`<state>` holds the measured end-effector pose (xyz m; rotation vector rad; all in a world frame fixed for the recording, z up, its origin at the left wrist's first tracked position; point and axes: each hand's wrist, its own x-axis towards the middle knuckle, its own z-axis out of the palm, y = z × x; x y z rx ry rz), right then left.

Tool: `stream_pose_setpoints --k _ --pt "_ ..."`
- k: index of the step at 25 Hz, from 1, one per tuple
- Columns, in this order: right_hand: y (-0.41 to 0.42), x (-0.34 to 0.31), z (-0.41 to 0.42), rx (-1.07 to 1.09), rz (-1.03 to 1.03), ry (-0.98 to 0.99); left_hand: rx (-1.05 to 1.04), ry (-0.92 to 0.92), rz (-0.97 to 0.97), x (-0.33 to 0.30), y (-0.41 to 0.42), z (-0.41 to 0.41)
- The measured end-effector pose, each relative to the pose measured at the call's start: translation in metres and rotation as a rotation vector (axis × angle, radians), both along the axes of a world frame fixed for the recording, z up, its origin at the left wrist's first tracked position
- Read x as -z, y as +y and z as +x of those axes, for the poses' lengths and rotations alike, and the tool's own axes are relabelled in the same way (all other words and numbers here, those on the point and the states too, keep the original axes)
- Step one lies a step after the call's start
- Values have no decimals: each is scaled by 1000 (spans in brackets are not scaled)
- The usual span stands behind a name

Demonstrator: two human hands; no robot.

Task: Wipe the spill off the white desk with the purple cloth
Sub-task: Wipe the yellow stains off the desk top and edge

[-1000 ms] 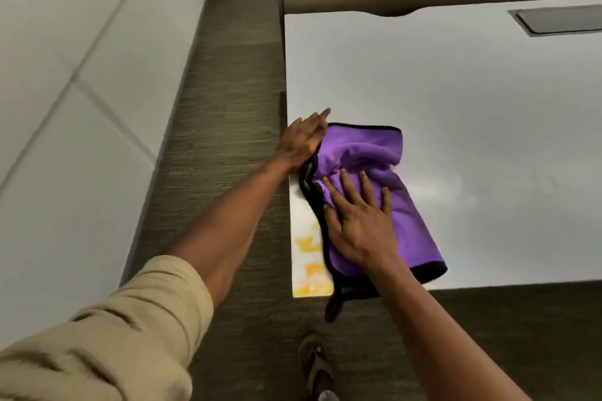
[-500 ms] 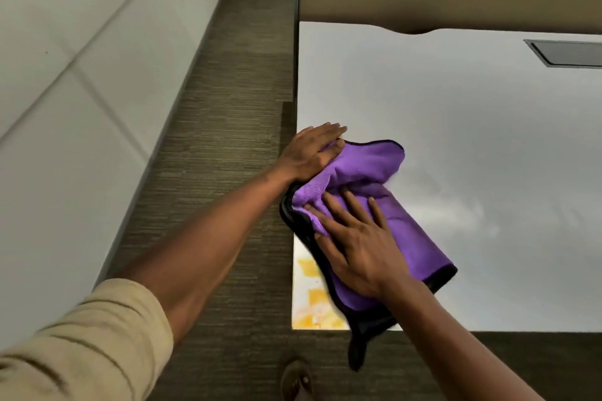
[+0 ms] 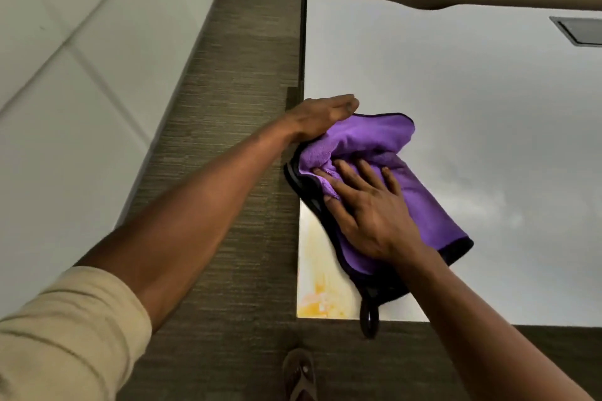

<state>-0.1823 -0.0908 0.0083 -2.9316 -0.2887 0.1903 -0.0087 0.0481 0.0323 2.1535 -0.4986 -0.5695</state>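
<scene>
Purple cloth (image 3: 420, 202) bunched at the white desk (image 3: 456, 91) corner, beside the yellow spill (image 3: 317, 299)

Soft, light, likely to ruck; right hand (image 3: 371, 212) presses flat, fingers apart; left hand (image 3: 321, 115) rests open, fingers together, on its far fold.

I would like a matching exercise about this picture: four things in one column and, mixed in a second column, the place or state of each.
Things:
1. purple cloth
2. yellow spill
3. right hand
4. left hand

Places or states:
A. at the desk's near left corner, not under the cloth
B. flat, fingers spread on the cloth
C. at the cloth's far left end, near the desk edge
D. bunched on the white desk, black loop hanging over the near edge

Pairs: 1-D, 2-A, 3-B, 4-C
</scene>
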Motion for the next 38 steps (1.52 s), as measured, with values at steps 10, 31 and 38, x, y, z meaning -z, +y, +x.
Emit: stream_pose_setpoints --k 10,31,38 --pt "-48 11 -69 310 -18 -52 52 -343 129 38 -4 -15" --pt "-1 2 -67 0 23 55 199 -293 288 28 -5 7" --pt "-11 3 -114 241 108 -27 233 -363 295 31 3 0"
